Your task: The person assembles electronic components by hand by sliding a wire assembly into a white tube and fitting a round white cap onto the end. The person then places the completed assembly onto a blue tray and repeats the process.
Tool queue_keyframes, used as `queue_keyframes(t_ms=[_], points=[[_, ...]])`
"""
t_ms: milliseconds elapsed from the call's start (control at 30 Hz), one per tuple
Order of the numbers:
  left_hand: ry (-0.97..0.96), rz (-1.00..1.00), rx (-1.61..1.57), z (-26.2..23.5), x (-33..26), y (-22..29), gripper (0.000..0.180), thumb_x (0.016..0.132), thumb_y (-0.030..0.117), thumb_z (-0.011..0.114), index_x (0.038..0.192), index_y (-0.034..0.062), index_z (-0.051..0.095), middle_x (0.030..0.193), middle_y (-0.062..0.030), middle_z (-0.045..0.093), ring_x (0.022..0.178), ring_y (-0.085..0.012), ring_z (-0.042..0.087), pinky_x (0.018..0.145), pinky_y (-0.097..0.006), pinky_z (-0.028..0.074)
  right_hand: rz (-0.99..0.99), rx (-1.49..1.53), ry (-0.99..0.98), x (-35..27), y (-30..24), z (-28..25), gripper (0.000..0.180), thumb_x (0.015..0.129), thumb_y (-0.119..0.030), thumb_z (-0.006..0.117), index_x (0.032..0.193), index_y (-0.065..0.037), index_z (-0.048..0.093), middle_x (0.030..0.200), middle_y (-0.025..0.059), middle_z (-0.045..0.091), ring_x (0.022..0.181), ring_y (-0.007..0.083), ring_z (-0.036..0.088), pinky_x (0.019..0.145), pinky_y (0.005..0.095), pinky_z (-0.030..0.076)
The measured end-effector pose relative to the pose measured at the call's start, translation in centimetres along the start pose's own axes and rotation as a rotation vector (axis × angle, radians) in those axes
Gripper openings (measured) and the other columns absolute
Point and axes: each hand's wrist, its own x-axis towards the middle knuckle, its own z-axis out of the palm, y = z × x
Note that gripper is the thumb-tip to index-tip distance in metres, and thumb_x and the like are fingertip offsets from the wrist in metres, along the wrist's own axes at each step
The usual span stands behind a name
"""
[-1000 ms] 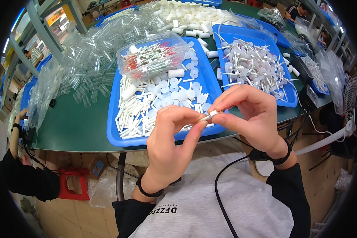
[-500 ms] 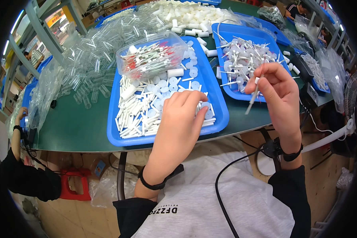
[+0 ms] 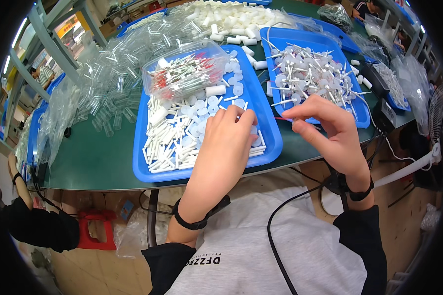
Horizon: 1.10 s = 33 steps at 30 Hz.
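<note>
My left hand point(image 3: 226, 142) reaches over the left blue tray point(image 3: 276, 142), fingers curled down among pale translucent discs point(image 3: 200, 104) and short white tubes point(image 3: 165, 140). Its fingertips are mostly hidden, so what they pinch does not show. Beside it, over the gap between the two trays, my right hand point(image 3: 332, 130) pinches a thin red-tipped stick point(image 3: 279, 118) between thumb and forefinger. The red end points left, and the hand covers most of the stick. A clear plastic box point(image 3: 216, 83) full of red-and-white thin sticks rests on the far part of the left tray.
A second blue tray point(image 3: 363, 118) holds a heap of discs fitted on white stems point(image 3: 310, 69). Clear tubes point(image 3: 118, 83) pile up at the left, white foam-like cylinders point(image 3: 226, 17) at the back. A fan point(image 3: 435, 113) stands at the right; another person's arm point(image 3: 19, 187) is at far left.
My right hand has moved left and down toward my left hand, turning the stick so its red end points left. My left hand's fingers have curled in more.
</note>
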Motion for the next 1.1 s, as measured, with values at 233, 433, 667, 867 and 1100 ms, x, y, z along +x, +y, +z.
queue_keyframes(t_ms=[233,433,667,867,1100], points=[[0.215,-0.054,-0.51,-0.8,-0.9,0.5,0.031,0.073,-0.004,0.076,0.099,0.0005,0.059,0.092,-0.0074,0.063,0.076,-0.0117,0.059,0.067,-0.025,0.049,-0.217,-0.42,-0.069,-0.3,-0.7,0.5,0.023,0.077,0.003,0.069,0.099,-0.002,0.068,0.08,0.009,0.055,0.072,0.0237,0.053,0.063,0.0333,0.043],[0.206,-0.031,-0.653,-1.5,-1.7,0.8,0.031,0.072,-0.006,0.078,0.098,-0.003,0.062,0.092,-0.0057,0.063,0.079,-0.009,0.059,0.068,-0.023,0.047,-0.323,-0.469,-0.092,-0.5,-0.9,1.2,0.027,0.072,0.004,0.071,0.098,-0.002,0.066,0.078,0.0081,0.054,0.072,0.0248,0.052,0.063,0.0349,0.043],[0.243,0.014,-0.628,-1.4,-1.7,0.5,0.032,0.07,-0.008,0.079,0.1,-0.0023,0.067,0.093,-0.0054,0.062,0.077,-0.0083,0.056,0.066,-0.022,0.046,-0.411,-0.561,-0.056,-0.6,-1.1,1.5,0.03,0.067,0.003,0.073,0.096,0.0,0.066,0.077,0.0077,0.053,0.07,0.0244,0.051,0.061,0.0344,0.042],[0.239,0.031,-0.62,-1.1,-1.9,0.7,0.033,0.07,-0.008,0.079,0.1,-0.0012,0.068,0.094,-0.0058,0.061,0.076,-0.0087,0.054,0.065,-0.022,0.045,-0.508,-0.655,-0.002,-0.6,-1.0,1.5,0.035,0.062,0.003,0.073,0.096,0.001,0.066,0.077,0.0071,0.053,0.07,0.0239,0.051,0.06,0.0344,0.042],[0.211,0.041,-0.657,-1.1,-1.8,0.5,0.031,0.073,-0.004,0.077,0.102,0.001,0.07,0.091,-0.0063,0.062,0.076,-0.0113,0.059,0.066,-0.024,0.05,-0.517,-0.695,0.028,-0.5,-0.8,1.6,0.035,0.061,0.004,0.073,0.095,0.001,0.066,0.076,0.0067,0.054,0.07,0.0235,0.051,0.06,0.0341,0.042]])
